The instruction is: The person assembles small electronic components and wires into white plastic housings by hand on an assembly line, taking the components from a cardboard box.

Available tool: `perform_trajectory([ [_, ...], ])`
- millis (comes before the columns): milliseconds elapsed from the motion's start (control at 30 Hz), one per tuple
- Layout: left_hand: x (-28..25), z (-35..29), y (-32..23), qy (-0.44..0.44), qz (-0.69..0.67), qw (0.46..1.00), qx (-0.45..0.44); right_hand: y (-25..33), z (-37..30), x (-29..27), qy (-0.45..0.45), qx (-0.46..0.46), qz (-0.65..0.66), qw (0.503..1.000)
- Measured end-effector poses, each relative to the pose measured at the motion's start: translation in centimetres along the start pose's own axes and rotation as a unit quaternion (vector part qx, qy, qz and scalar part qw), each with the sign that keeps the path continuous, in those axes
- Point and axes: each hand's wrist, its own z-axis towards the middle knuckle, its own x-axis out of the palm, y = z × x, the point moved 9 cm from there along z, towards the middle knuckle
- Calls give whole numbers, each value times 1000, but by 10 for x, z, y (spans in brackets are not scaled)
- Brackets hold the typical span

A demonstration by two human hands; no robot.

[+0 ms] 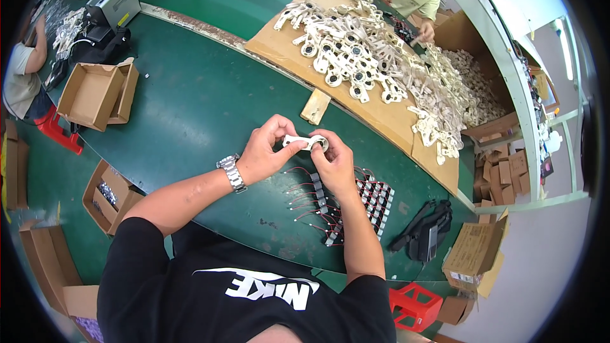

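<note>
Left hand [264, 152] is pinching one end of a white part [307, 140]; right hand [335, 164] is gripping its ringed end. The part is sitting near the tan block [315, 107], on the wearer's side. Left should be bracing, right pressing evenly, without twisting.

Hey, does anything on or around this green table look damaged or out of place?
The pale rail along the far edge of the green table is blotched brown, as if rusted or worn. A small white scrap lies alone near the cardboard boxes.
</note>
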Motion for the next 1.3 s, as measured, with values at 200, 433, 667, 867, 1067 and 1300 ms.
perform_trajectory([
  [200,-10,4,19,-38,9,999,-32,11,15,-16,-7,33,24,999],
  [433,-16,6,29,-33,76,995,-56,17,82,-62,23,181,-40,982],
  [667,-15,7,26,-23,91,995,-37,69,124,-84,-149,0,109,983],
  [867,-14,6,26,-10,99,995,-28,20,71,-21,43,-43,-243,968],
  [1067,15,-3,-8,138,228,963,45,66,-13,-47,41,-120,-359,925],
  [1300,84,-53,-9,362,441,815,102,35,-112,-184,-153,1,-371,916],
])
